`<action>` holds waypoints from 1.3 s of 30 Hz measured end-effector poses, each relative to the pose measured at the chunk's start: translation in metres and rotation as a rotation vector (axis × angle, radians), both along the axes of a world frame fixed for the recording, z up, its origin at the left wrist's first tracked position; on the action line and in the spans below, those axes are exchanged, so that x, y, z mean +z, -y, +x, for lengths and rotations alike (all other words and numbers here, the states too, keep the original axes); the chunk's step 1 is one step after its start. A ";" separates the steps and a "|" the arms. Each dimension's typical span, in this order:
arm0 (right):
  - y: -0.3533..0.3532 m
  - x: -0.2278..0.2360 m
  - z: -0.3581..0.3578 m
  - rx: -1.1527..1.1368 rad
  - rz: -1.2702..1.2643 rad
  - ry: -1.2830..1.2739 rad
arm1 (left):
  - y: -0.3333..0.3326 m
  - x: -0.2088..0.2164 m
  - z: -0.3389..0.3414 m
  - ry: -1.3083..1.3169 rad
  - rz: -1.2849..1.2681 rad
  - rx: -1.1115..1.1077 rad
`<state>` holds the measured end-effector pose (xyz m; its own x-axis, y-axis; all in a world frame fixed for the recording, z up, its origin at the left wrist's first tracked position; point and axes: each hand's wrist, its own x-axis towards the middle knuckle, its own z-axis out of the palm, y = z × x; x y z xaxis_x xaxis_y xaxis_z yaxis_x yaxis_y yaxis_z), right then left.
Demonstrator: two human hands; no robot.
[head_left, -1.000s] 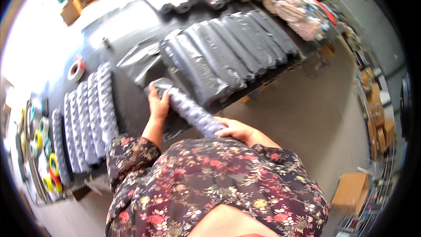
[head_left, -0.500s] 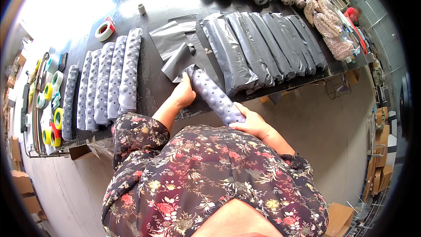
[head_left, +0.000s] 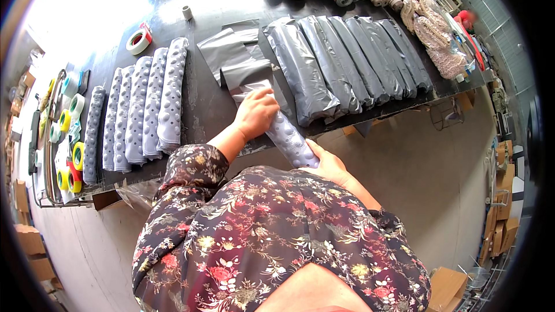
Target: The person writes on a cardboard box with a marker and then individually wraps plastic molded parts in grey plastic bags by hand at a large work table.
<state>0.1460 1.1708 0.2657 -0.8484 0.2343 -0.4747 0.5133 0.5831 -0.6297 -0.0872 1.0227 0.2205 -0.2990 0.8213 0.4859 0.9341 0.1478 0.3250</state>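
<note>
I hold a rolled grey bumpy mat (head_left: 287, 134) that lies slanted across the near edge of the black bench (head_left: 219, 0), its lower end jutting past the edge toward me. My left hand (head_left: 254, 114) lies over its upper part, fingers curled down on the roll and on the mouth of a flat grey plastic bag (head_left: 243, 68) that stretches away toward 11 o'clock. My right hand (head_left: 326, 164) cups the roll's lower end from below, off the bench, fingers wrapped round it. At 9 o'clock a row of rolled mats (head_left: 141, 112) lies side by side, with a bare strip of bench between them and my left hand. Just beside the roll at 1 o'clock a row of bagged rolls (head_left: 347, 58) runs to the bench's near edge. Tape rolls (head_left: 66, 138) crowd the far left end, and one tape roll (head_left: 139, 40) sits at 10 o'clock. Bare concrete floor (head_left: 404, 162) lies open at 3 o'clock.
</note>
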 end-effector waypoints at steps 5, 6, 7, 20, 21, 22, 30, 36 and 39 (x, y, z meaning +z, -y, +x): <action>-0.003 -0.015 0.011 -0.072 -0.104 -0.111 | 0.016 0.001 0.004 0.286 0.297 0.384; -0.001 -0.014 0.006 -0.068 -0.109 -0.099 | 0.019 -0.020 -0.002 0.250 0.486 0.651; 0.001 -0.013 0.002 -0.067 -0.115 -0.083 | 0.018 -0.037 -0.009 0.510 0.561 0.833; 0.038 -0.001 -0.093 -0.051 0.170 -0.303 | -0.016 -0.012 -0.028 2.008 0.756 0.481; 0.044 -0.001 -0.103 -0.078 0.208 -0.311 | -0.012 -0.009 -0.028 2.003 0.741 0.451; 0.048 0.001 -0.107 -0.110 0.126 -0.265 | -0.006 -0.011 -0.028 2.028 0.697 0.425; 0.028 -0.011 -0.130 -0.114 0.065 -0.130 | 0.031 -0.022 0.004 1.985 0.609 0.351; 0.018 -0.044 -0.190 -0.168 -0.232 -0.381 | 0.037 -0.037 0.003 1.629 0.301 0.386; 0.027 -0.064 -0.189 -0.274 -0.169 -0.436 | 0.052 -0.044 0.001 0.959 0.030 0.522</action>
<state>-0.0432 1.1437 0.2018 -0.8935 0.4259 -0.1425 0.3027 0.3367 -0.8916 -0.0863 0.9704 0.1765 -0.8722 0.4749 -0.1174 0.1152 0.4325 0.8942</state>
